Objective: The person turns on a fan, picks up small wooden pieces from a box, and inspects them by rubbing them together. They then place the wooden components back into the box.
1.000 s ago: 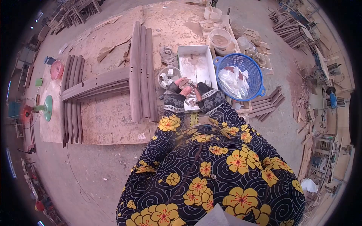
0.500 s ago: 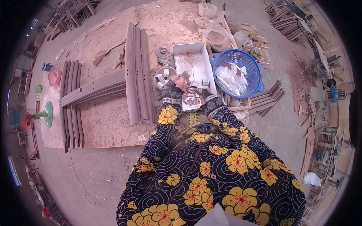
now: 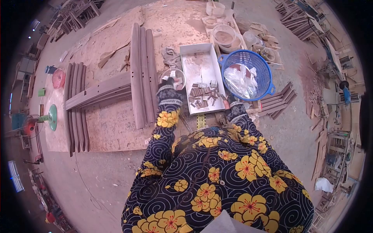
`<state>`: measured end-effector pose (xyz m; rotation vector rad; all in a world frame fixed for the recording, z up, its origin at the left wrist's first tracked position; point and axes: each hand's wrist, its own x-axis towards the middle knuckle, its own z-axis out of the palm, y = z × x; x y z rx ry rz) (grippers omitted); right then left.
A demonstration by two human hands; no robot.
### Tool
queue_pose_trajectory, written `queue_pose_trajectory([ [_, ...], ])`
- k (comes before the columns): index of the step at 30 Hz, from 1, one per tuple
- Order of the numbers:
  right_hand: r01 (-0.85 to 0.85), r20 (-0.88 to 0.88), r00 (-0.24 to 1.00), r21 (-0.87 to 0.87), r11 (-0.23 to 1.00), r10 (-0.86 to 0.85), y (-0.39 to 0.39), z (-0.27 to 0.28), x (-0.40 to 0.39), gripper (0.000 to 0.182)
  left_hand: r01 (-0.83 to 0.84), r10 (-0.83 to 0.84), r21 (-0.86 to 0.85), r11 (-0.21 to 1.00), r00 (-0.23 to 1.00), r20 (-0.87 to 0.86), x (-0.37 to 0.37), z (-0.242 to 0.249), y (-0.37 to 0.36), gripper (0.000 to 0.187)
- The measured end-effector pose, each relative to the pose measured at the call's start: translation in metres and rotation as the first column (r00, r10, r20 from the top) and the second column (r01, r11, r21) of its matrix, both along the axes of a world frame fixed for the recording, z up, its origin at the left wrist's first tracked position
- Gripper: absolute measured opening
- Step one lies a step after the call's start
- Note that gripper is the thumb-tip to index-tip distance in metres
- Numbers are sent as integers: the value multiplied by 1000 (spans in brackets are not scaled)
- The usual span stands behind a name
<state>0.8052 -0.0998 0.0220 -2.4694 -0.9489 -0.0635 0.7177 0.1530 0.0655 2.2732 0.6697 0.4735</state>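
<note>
My left hand, in a dark patterned fingerless glove, reaches into a round clear tub holding pale pieces. Its fingers are mostly hidden there by the glove and the contents. At the right wall of a white shallow box is my right hand, gloved alike, with its fingers drawn together near the rim. A small brown tip shows at those fingers, but I cannot tell what it is. Inside the box, short brown wooden pieces lie in rows and loose, with a few pale metallic-looking bits among them.
A blue plastic basket with clear plastic bags stands right of the box. Behind it are tubs and a tray of scraps. Long brown wooden rails lie on the worktable to the left, near a grey cloth.
My left hand has moved left from over the box into the round tub. My right hand has shifted right, from the wooden pieces to the box's right wall, uncovering the pieces.
</note>
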Motion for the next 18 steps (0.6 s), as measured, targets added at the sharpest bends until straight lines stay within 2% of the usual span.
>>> queue_pose_trajectory([
  [2, 6, -290, 957, -59, 998, -22, 0, 7, -6, 42, 29, 46, 357, 934, 979, -200, 7, -6, 12, 28],
  [3, -4, -206, 979, -28, 1000, -2, 1, 5, -8, 42, 71, 94, 517, 853, 954, -286, 11, -8, 15, 26],
  [6, 41, -185, 982, 0, 999, -41, 9, 14, -16, 41, 99, 25, 461, 882, 967, -255, 14, -6, 16, 28],
  [7, 31, -197, 980, 40, 999, -22, 10, 20, -17, 41, 39, 10, 439, 897, 994, -108, 17, -13, 19, 29],
  [8, 34, -184, 983, 53, 998, -24, 10, 20, -16, 41, 11, -13, 208, 978, 1000, 9, 18, -16, 17, 29],
  [9, 36, -171, 985, 65, 997, -24, 9, 19, -14, 40, 10, -5, -40, 999, 992, 128, 19, -17, 14, 30],
  [10, 36, -159, 987, 76, 996, -23, 9, 18, -12, 40, 36, 34, -286, 958, 971, 237, 21, -20, 10, 30],
  [11, 32, -134, 991, 116, 993, -16, 9, 16, -11, 39, 148, 91, -707, 692, 953, 289, 22, -31, 6, 20],
  [13, 9, -200, 980, 136, 991, 18, 16, 41, -11, 37, 270, 121, -889, 370, 935, 334, 19, -28, -5, 19],
  [14, 1, -232, 972, 147, 989, 34, 21, 51, -11, 37, 324, 139, -928, 186, 926, 351, 17, -26, -11, 19],
  [15, -19, -172, 983, 219, 975, 58, 27, 51, -10, 34, 300, 192, -953, 45, 933, 303, 14, -19, -20, 22],
  [18, -48, -130, 987, 300, 953, 90, 36, 71, -15, 31, 346, 252, -936, -64, 913, 320, 5, -10, -43, 22],
])
